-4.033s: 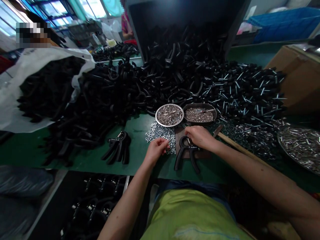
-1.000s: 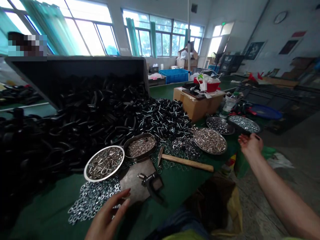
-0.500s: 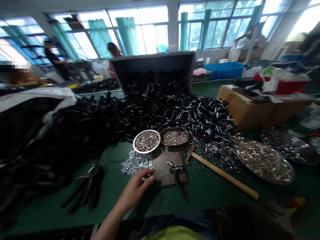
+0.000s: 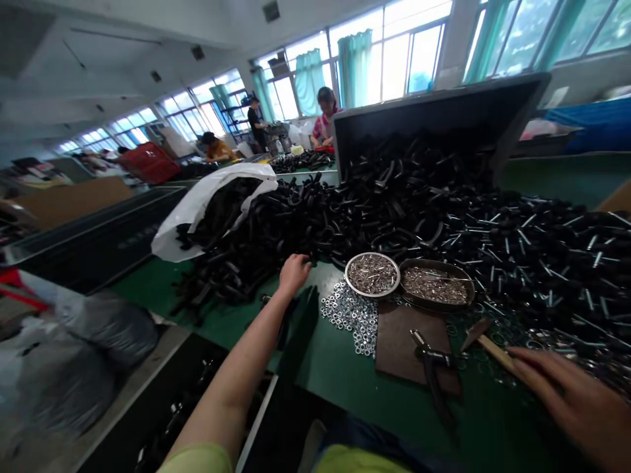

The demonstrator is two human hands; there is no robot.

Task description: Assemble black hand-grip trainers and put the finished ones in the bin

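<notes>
Head view, round tray (image 4: 372, 273): small silvery metal parts, beside the dark tray (image 4: 436, 285) with more of the same.
Crate (image 4: 434, 115): tipped on its side at the table's far edge, black handles (image 4: 315, 217) spilling out.
Gripper tool (image 4: 434, 368): lies half on the brown mat (image 4: 401, 345), long axis running away from the near edge.
Left hand (image 4: 294, 272): fingers curled, touching the black handles; whether it grips 1, cannot tell.
Right hand (image 4: 574, 401): fingers spread, holds nothing, over the hammer (image 4: 486, 341) near the table's near edge.
</notes>
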